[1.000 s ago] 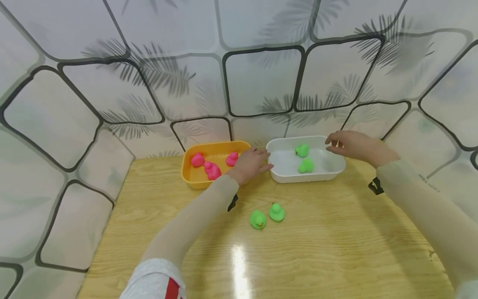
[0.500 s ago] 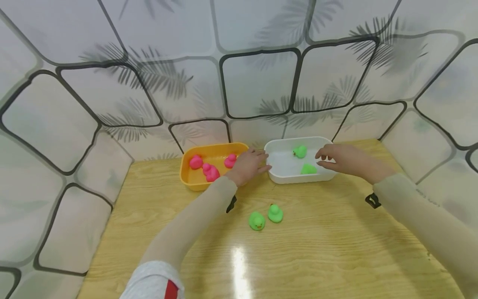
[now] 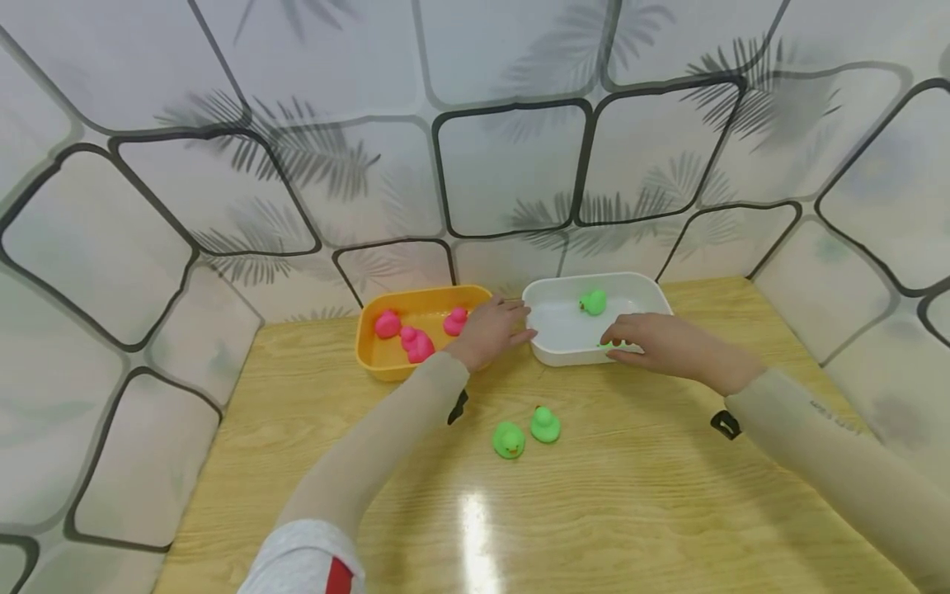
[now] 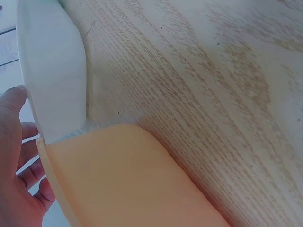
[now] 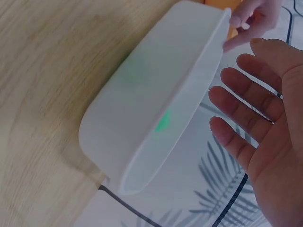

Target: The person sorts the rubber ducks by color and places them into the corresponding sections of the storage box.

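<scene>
Meanwhile, both hands sit at the white tub, sorting ducks by colour.

Head view: the left hand (image 3: 490,330) rests with relaxed fingers on the white tub (image 3: 564,356) rim beside the orange tub (image 3: 371,351), seemingly steadying it; the right hand (image 3: 656,346) hovers flat over a green duck (image 3: 613,346), holding nothing I can see. Two green ducks (image 3: 525,431) wait on the table (image 3: 668,495) nearer the person. Left wrist view: fingers (image 4: 16,156) loosely curled at both rims. Right wrist view: palm (image 5: 265,127) spread open, empty, over the tub.
</scene>
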{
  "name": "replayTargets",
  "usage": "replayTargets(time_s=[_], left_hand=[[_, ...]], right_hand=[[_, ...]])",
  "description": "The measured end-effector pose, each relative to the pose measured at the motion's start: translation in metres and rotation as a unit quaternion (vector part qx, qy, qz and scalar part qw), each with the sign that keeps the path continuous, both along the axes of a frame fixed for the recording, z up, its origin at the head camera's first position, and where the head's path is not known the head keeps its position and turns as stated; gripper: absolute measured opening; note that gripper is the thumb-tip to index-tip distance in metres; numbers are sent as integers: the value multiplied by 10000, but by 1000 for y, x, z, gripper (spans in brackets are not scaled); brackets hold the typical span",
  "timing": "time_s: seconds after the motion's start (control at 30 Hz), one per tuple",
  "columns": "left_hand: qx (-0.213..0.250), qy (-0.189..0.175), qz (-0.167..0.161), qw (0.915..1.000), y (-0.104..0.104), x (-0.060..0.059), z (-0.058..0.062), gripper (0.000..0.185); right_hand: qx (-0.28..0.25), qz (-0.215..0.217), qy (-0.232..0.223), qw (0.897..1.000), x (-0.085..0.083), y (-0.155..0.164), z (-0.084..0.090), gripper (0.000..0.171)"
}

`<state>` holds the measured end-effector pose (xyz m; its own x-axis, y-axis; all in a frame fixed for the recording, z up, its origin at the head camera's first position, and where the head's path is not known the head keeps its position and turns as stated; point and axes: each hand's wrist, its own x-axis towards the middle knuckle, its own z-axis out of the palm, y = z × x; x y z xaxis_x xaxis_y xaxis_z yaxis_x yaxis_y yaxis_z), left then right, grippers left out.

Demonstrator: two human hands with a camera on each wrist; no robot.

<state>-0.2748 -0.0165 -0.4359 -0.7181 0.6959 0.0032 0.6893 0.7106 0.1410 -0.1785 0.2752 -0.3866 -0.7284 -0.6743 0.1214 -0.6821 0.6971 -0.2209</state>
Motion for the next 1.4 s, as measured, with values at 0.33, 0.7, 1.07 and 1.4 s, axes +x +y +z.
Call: replayTargets(time_s=[0.33,0.7,1.07,1.4], left_hand=[[-28,8,-6,10000,0,1,0,56],[-39,1,-29,10000,-2,0,-1,56],[-64,119,4,9999,-1,1,0,55],[-112,134,17,9998,-1,1,0,55]], right_hand=[[-103,404,57,9991,11,-19,-15,12],[105,720,-53,9973,18,-39,-25,15],[-82,1098,-95,9939,24,-56,-37,18],[-69,1320,-19,9912,30,-69,-56,25]])
